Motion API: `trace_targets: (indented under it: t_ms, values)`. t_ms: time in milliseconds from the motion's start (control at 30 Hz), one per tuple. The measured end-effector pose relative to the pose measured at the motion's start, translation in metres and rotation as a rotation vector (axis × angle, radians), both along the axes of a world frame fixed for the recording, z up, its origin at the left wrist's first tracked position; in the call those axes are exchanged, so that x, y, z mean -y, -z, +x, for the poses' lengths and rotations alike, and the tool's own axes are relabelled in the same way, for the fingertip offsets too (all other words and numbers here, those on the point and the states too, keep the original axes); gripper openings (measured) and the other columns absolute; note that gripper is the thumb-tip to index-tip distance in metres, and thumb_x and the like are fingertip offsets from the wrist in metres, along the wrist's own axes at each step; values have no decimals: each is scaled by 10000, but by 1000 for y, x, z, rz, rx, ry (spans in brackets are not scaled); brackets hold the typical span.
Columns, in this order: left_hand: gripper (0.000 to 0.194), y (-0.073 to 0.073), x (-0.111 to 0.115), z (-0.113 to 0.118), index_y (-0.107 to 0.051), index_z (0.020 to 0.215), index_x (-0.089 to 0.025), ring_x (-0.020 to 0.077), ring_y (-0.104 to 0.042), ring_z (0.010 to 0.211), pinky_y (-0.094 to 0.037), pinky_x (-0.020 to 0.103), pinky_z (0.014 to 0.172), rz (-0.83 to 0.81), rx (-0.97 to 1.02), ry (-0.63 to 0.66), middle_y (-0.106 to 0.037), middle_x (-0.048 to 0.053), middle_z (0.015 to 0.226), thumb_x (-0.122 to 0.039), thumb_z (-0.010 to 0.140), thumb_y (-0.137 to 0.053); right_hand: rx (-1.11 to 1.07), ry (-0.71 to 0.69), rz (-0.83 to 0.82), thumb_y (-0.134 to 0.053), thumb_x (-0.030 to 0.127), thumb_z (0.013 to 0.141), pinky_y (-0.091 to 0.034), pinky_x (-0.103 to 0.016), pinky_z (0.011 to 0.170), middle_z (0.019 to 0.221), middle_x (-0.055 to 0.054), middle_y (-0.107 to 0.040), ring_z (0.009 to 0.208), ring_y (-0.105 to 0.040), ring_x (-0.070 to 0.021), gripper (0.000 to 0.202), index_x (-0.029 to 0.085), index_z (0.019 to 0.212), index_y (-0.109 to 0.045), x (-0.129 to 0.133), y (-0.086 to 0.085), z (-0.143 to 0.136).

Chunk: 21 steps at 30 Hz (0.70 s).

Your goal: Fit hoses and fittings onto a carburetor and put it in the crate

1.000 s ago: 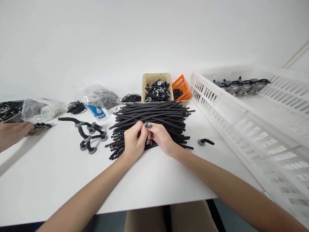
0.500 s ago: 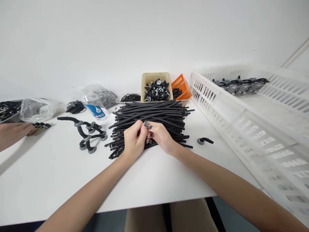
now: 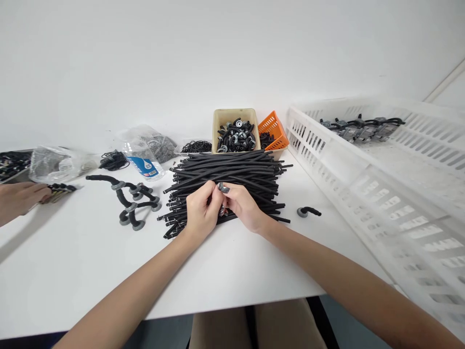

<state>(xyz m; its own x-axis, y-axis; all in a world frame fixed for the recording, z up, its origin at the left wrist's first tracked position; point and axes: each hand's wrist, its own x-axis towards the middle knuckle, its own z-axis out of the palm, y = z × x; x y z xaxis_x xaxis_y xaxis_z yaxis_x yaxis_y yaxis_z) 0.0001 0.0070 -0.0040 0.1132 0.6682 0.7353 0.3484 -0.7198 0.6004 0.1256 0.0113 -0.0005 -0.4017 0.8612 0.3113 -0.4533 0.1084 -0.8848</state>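
Little changes: the bare left hand [image 3: 202,207] and right hand [image 3: 244,207] stay curled together mid-frame, over the pile of long, black, rubbery tubes [image 3: 232,167], suggesting fingertip work continues; I cannot tell what they grip.

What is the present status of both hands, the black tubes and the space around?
Left hand and right hand: meeting, fingers curled, any held item unclear. Black tubes: piled under and beyond hands. White crate: at right, apart from both hands.
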Motion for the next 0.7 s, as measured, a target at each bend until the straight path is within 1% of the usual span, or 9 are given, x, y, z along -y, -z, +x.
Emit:
trace_targets:
  t_ms: [100, 233, 300, 433, 533, 700]
  values:
    - [416, -1, 1, 0, -454, 598, -190, 40, -489, 433, -368, 160, 463, -3, 1, 2, -519, -72, 500, -234, 1010, -492, 6, 10, -2, -566, 441, 842, -362, -263, 538, 557, 58, -452, 533, -432, -100, 340, 220, 608, -455, 1, -1, 0]
    - [424, -1, 2, 0, -431, 601, -192, 40, -480, 411, -367, 159, 450, -16, 25, 5, -516, -74, 489, -258, 1017, -478, -3, -1, -11, -592, 386, 797, -372, -259, 539, 553, 58, -464, 534, -432, -103, 267, 218, 616, -490, 2, -2, 0]
    - [425, 0, 2, -1, -428, 601, -193, 41, -480, 411, -364, 161, 448, -19, 27, 3, -515, -73, 489, -266, 1016, -483, 1, 2, -11, -589, 390, 806, -376, -259, 539, 556, 57, -463, 533, -434, -104, 266, 217, 624, -500, 2, -3, 0]
    - [426, 0, 1, -1, -447, 597, -192, 46, -491, 425, -371, 166, 456, -16, 14, 3, -513, -67, 493, -271, 1013, -492, -3, 8, -15, -582, 443, 828, -369, -259, 528, 558, 57, -449, 528, -431, -103, 326, 220, 613, -480, 1, -2, 0]
    - [432, 0, 1, 0, -445, 593, -191, 43, -486, 420, -370, 164, 455, -8, 16, 0, -511, -67, 489, -265, 1017, -482, -13, -4, -15, -591, 431, 817, -376, -258, 534, 566, 59, -445, 529, -437, -101, 312, 218, 618, -480, 1, -1, 0]
    - [429, 0, 1, -1, -462, 595, -190, 44, -485, 426, -378, 164, 461, -14, 22, 6, -512, -68, 500, -268, 1016, -492, -8, 1, -8, -577, 425, 836, -378, -255, 531, 557, 56, -451, 526, -443, -103, 318, 218, 617, -473, 0, 0, -1]
